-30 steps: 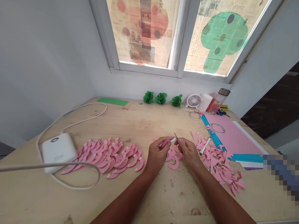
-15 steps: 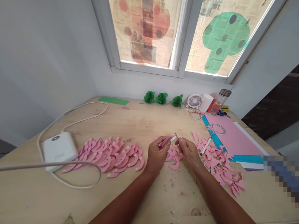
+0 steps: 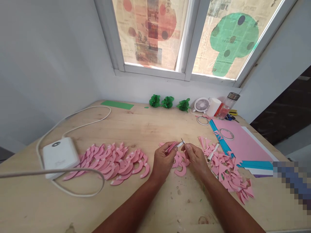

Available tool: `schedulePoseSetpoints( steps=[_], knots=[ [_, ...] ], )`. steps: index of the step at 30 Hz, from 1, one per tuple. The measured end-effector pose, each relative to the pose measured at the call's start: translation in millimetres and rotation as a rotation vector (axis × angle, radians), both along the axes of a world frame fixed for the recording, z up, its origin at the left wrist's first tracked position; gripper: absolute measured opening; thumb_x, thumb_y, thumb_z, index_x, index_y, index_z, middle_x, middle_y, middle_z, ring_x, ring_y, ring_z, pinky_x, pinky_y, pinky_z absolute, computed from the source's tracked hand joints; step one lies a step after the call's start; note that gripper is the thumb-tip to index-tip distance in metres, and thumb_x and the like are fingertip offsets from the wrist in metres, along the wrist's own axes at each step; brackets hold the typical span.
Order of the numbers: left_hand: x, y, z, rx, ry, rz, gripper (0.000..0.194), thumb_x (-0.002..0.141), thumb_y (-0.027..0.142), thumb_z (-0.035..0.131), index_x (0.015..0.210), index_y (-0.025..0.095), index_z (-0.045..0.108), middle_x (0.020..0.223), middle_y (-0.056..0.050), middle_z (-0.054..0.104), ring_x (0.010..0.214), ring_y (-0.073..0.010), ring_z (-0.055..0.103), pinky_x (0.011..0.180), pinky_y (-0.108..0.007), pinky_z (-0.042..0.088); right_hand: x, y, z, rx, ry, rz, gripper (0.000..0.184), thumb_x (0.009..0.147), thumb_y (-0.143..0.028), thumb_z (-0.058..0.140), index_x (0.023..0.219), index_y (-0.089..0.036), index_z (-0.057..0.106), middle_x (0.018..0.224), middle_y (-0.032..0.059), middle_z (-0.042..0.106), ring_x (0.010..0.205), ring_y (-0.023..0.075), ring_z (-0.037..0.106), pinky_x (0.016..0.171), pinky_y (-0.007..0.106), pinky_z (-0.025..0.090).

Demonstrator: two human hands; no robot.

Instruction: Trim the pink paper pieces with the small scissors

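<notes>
My left hand (image 3: 164, 158) is closed on a curved pink paper piece (image 3: 172, 147), pinched between thumb and fingers. A white strip (image 3: 179, 144) sticks out from the paper towards my right hand. My right hand (image 3: 195, 157), its fingers pressed together, grips a thin dark pointed tool (image 3: 182, 141); most of it is hidden, so its kind is unclear. The tip is at the end of the white strip. Below and between the hands lie several pink paper arcs (image 3: 180, 171). Left of my left hand spreads a large heap of pink arcs (image 3: 116, 163) with white patches on their ends.
Pink scraps (image 3: 227, 174) and a white-handled tool (image 3: 213, 152) lie to the right, before pink sheets (image 3: 247, 142) bearing a tape ring (image 3: 226, 134). A white power bank (image 3: 60, 157) trails a cable at left. Green paper balls (image 3: 167, 102), a fan (image 3: 201, 105) and a bottle (image 3: 228, 105) line the back.
The dark tip in my right hand has moved slightly left, closer to the white strip. My left hand keeps its hold on the pink paper. The whole view has shifted a little.
</notes>
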State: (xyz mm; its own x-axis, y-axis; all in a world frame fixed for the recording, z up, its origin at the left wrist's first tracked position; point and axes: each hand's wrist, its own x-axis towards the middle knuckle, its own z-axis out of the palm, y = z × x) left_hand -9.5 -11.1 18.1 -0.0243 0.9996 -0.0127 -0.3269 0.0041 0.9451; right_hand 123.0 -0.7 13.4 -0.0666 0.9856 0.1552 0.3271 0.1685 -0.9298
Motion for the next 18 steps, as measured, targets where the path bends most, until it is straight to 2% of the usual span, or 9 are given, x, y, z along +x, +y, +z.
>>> schedulePoseSetpoints(
  steps=[12,18],
  knots=[
    [-0.3,-0.5,1.2,-0.003,0.004,-0.011,0.023,0.070,0.029,0.064,0.088,0.014,0.065,0.049,0.008,0.033,0.037,-0.0014,0.025,0.036,-0.016,0.022,1.3,0.5,-0.6,0.006,-0.039,-0.012,0.043,0.084,-0.052,0.037,0.070,-0.016,0.055,0.050,-0.0054,0.032,0.046,0.0093,0.032,0.044,0.021,0.024],
    [-0.6,0.6,-1.6,0.007,0.013,-0.021,0.022,0.070,0.028,0.063,0.088,0.015,0.066,0.049,0.008,0.033,0.037,-0.0015,0.024,0.037,-0.015,0.022,1.4,-0.2,1.9,0.008,-0.073,-0.041,0.043,0.084,-0.053,0.039,0.070,-0.016,0.056,0.051,-0.0050,0.034,0.047,0.0094,0.033,0.045,0.022,0.025]
  ],
)
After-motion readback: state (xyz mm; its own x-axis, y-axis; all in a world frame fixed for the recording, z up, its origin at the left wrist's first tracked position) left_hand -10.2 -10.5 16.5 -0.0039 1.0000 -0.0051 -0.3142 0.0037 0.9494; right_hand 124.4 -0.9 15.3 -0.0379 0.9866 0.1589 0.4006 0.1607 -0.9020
